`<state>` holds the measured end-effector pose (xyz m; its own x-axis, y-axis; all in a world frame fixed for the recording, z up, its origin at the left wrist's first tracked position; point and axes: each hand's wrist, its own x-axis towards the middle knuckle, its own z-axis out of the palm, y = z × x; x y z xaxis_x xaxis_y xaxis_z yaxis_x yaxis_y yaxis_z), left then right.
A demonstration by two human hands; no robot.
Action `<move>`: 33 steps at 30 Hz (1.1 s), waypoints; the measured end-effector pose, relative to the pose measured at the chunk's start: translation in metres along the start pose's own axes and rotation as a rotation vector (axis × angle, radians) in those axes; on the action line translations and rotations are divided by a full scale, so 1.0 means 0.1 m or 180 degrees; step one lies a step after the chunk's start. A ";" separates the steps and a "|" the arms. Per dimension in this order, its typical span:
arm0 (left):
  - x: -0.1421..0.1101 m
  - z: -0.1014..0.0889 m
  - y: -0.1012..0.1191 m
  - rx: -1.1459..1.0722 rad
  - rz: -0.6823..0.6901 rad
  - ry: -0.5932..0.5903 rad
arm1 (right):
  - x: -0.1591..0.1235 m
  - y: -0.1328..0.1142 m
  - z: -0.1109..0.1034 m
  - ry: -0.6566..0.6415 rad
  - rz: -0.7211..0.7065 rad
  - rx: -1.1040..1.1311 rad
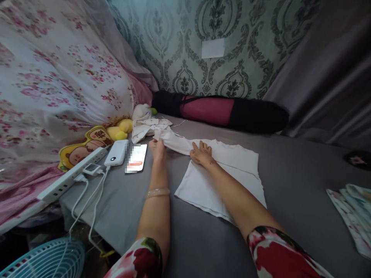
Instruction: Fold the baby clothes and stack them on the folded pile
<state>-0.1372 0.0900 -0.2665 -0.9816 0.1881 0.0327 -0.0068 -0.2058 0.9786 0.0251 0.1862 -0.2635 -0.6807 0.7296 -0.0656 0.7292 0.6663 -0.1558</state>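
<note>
A white long-sleeved shirt (232, 170) lies on the grey bed sheet, partly folded, with one sleeve stretched out to the left. My left hand (157, 148) is closed on the cuff end of that sleeve, its fingers pinched together. Near the sleeve's shoulder end, my right hand (201, 153) rests palm down on the cloth with its fingers spread. A patterned white garment (147, 129) sits just beyond my left hand. Left of my left forearm lies a phone (136, 158) with a lit screen.
A white power bank (116, 153) and power strip (72, 173) with cables lie at the left edge. Yellow plush toys (123, 129) sit behind them. A long black-and-maroon bag (207, 111) lies along the wall. Folded cloths (353, 216) are at right, a blue fan (46, 258) lower left.
</note>
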 end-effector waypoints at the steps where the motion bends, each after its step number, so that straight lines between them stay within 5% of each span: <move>1: -0.02 0.05 0.05 -0.0339 -0.0172 -0.0056 | 0.01 -0.02 0.01 0.0008 0.0036 0.0003; 7: -0.29 0.30 0.35 -0.1174 -0.0285 -0.0717 | 0.04 0.05 -0.05 -0.0213 -0.0051 0.0685; 10: -0.44 0.42 0.40 -0.1222 -0.0235 -0.0914 | 0.00 0.22 -0.18 0.0353 -0.0113 0.1520; 13: -0.59 0.54 0.41 -0.1185 -0.0184 -0.1179 | -0.14 0.48 -0.31 0.0711 0.0484 0.2955; 16: -0.79 0.66 0.41 -0.1167 -0.0113 -0.1502 | -0.35 0.76 -0.38 0.0281 0.1399 0.4772; 19: -1.04 0.78 0.38 -0.1024 0.0111 -0.1771 | -0.56 1.02 -0.37 -0.0116 0.1809 0.5741; 26: -1.50 0.97 0.11 -0.0188 0.0522 -0.2427 | -0.79 1.26 -0.23 -0.0375 0.1572 0.5827; 33: -1.75 0.92 0.02 0.0530 0.0489 -0.3769 | -0.80 1.28 -0.26 -0.0365 0.0927 0.5534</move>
<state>0.0525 0.1450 -0.2513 -0.1857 0.9548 0.2322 0.2051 -0.1934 0.9594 0.1741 0.2170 -0.2527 -0.6108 0.7196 -0.3302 -0.0428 -0.4464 -0.8938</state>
